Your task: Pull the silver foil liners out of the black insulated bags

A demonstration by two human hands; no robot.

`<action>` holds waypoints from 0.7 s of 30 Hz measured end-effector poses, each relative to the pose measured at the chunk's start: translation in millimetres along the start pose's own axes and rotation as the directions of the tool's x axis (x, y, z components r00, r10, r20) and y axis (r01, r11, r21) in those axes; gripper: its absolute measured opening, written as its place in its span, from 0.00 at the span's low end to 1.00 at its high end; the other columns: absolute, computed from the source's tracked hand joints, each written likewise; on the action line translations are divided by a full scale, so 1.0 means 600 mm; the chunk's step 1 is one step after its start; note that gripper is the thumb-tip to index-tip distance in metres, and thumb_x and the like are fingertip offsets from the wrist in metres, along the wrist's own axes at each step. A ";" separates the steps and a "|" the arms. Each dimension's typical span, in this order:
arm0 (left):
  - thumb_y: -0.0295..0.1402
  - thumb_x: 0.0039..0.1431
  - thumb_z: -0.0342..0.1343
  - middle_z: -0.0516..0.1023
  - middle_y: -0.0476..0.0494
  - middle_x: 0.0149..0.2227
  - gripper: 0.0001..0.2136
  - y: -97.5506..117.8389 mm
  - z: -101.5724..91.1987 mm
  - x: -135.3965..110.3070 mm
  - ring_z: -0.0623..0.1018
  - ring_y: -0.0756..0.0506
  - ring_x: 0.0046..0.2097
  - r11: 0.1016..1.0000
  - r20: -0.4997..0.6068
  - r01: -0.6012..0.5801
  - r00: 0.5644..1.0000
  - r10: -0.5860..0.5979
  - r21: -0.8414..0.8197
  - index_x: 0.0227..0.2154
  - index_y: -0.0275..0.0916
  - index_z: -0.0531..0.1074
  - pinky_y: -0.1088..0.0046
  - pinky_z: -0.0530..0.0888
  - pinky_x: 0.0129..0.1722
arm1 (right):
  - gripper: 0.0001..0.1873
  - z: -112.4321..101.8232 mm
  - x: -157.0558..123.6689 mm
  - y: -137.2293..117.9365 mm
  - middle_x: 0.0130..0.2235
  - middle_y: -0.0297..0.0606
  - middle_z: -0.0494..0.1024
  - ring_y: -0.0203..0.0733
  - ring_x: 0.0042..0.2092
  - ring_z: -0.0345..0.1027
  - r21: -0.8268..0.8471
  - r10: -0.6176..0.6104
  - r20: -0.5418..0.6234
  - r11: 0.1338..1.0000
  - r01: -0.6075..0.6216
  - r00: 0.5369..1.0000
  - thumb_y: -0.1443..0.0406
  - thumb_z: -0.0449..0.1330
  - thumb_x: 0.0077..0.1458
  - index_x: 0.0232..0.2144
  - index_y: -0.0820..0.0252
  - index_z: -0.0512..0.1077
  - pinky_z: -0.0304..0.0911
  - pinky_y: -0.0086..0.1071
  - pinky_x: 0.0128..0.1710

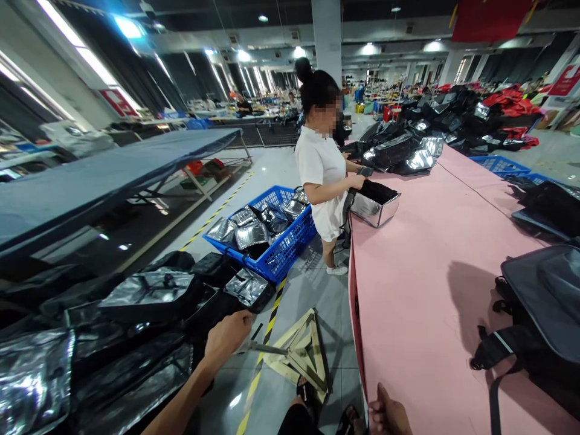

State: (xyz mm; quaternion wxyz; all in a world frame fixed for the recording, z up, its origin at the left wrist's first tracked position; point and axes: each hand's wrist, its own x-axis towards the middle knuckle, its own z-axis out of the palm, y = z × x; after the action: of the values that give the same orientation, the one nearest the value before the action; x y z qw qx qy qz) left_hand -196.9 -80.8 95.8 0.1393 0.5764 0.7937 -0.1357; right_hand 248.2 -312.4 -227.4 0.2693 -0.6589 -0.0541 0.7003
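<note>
My left hand (228, 336) is closed around a thin metal tool, likely scissors (267, 348), whose blades point right over the floor. It hovers beside a heap of black and silver insulated bags (136, 314) at the lower left. My right hand (389, 415) rests by the near edge of the pink table (421, 254); its fingers are hidden, only a thumb shows. A black bag with straps (539, 314) lies on the table at the right.
A person in a white top (322, 175) stands at the table's left edge handling a silver-lined black bag (375, 202). A blue crate (272, 232) of bags sits on the floor. A wooden frame (303, 353) lies by my feet. More bags (408, 145) are piled at the far end.
</note>
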 end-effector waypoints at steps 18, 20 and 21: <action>0.36 0.74 0.45 0.91 0.37 0.57 0.24 0.005 0.003 0.002 0.89 0.28 0.57 0.998 -0.008 0.049 0.999 -0.048 0.036 0.55 0.51 0.89 0.57 0.82 0.53 | 0.42 -0.002 -0.016 -0.015 0.21 0.38 0.70 0.31 0.20 0.59 0.013 0.054 -0.042 0.998 -0.053 0.998 0.34 0.60 0.69 0.22 0.64 0.79 0.58 0.25 0.22; 0.36 0.74 0.45 0.91 0.38 0.56 0.24 0.008 -0.001 -0.001 0.89 0.29 0.57 0.999 -0.008 0.046 0.999 -0.045 0.030 0.53 0.51 0.89 0.57 0.82 0.53 | 0.41 -0.002 -0.020 -0.018 0.20 0.37 0.70 0.32 0.20 0.58 0.010 0.041 -0.045 0.999 -0.040 0.998 0.36 0.59 0.70 0.21 0.64 0.78 0.57 0.25 0.22; 0.36 0.74 0.45 0.91 0.38 0.56 0.24 0.009 -0.002 -0.003 0.89 0.29 0.57 0.999 -0.005 0.040 0.999 -0.040 0.029 0.53 0.50 0.89 0.57 0.82 0.53 | 0.41 -0.002 -0.022 -0.019 0.20 0.38 0.70 0.32 0.20 0.59 0.005 0.030 -0.043 1.000 -0.030 0.999 0.37 0.59 0.71 0.21 0.63 0.78 0.57 0.25 0.22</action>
State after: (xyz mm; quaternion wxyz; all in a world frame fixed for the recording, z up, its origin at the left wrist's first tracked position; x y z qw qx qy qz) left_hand -191.1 -80.2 97.4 0.1265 0.5625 0.8034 -0.1486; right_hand 252.6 -309.1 -210.6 0.2612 -0.6740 -0.0371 0.6901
